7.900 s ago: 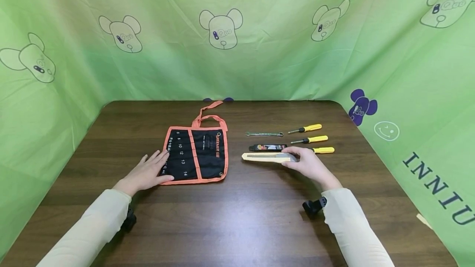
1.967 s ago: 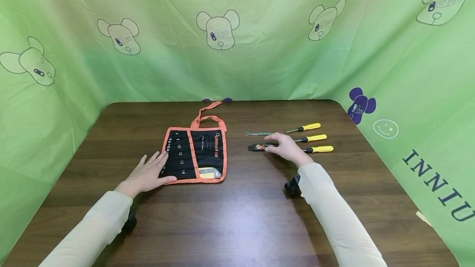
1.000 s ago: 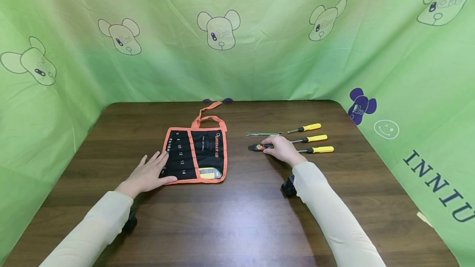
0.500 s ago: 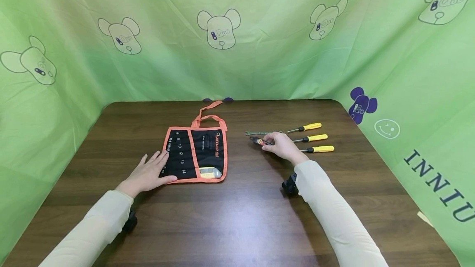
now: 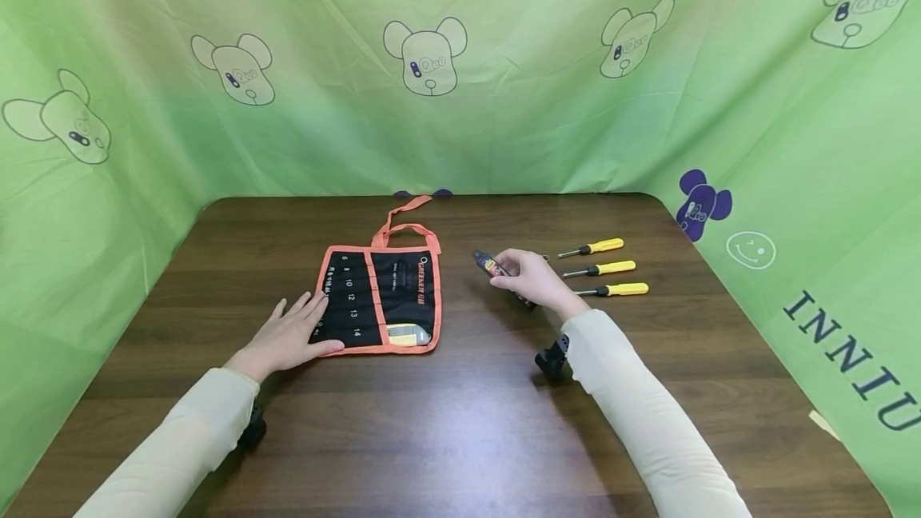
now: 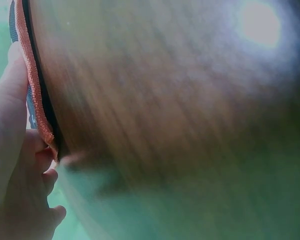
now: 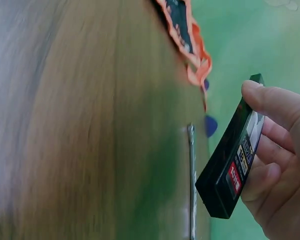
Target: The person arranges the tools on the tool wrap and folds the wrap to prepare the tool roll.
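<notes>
In the head view, my left hand (image 5: 288, 336) lies with spread fingers on the left side of a black tool roll (image 5: 403, 286) with orange trim. A box cutter (image 5: 408, 335) sits in the roll's lower right pocket, its end showing. My right hand (image 5: 536, 278) holds a slim black blade case (image 5: 489, 264) at a slant, over the table right of the roll. In the right wrist view, thumb and fingers pinch the blade case (image 7: 225, 175), its printed label showing. Below it lies a wrench (image 7: 192, 175), mostly hidden behind the right hand in the head view.
Three yellow-handled screwdrivers lie in a column right of my right hand: a far one (image 5: 603, 247), a middle one (image 5: 612, 268) and a near one (image 5: 624, 289). Orange straps (image 5: 403, 222) trail from the roll's far edge. Green curtain (image 5: 504, 142) surrounds the wooden table (image 5: 432, 438).
The box cutter went from my right hand into the roll's pocket. The right hand then took the blade case, lifted it and turned it slantwise. My left hand stays on the roll.
</notes>
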`<state>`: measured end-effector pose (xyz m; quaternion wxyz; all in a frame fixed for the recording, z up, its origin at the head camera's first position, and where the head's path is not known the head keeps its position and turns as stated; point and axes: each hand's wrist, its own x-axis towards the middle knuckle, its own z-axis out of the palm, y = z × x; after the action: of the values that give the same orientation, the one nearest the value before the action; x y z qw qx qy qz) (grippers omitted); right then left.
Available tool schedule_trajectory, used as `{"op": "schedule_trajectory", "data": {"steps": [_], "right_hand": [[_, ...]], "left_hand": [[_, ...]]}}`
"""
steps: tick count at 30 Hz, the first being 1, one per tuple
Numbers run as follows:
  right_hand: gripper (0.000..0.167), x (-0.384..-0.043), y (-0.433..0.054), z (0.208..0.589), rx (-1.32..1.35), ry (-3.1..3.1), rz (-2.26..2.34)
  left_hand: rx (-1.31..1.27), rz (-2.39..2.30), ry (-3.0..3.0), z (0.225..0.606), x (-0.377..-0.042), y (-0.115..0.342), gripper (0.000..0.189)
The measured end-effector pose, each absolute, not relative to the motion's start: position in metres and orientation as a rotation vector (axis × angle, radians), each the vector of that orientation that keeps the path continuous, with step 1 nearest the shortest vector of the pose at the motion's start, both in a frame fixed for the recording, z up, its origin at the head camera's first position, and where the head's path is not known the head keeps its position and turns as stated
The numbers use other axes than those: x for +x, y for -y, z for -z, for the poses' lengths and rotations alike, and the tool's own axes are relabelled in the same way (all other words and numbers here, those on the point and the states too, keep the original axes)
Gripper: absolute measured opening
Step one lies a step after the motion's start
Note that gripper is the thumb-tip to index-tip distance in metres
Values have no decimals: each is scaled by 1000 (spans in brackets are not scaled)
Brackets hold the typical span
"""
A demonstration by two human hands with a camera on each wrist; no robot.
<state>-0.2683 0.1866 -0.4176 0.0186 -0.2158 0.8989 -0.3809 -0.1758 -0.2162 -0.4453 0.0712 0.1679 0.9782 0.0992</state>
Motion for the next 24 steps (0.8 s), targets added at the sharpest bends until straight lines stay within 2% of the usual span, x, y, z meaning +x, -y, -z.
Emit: {"op": "schedule_trajectory", "data": {"steps": [8, 19, 21, 24], "right_hand": [[42, -264, -168, 412, -534, -2646, 1376], [66, -263, -155, 418, -498, -2527, 1641], [66, -263, -152, 418, -490, -2517, 1668], [57, -262, -147, 419, -464, -2513, 1690]], "left_hand": [[496, -307, -2934, 445, -176, 216, 95], [493, -301, -2931, 445, -176, 216, 96], [491, -300, -2931, 445, -176, 216, 96], [491, -299, -2932, 445, -176, 216, 95]]}}
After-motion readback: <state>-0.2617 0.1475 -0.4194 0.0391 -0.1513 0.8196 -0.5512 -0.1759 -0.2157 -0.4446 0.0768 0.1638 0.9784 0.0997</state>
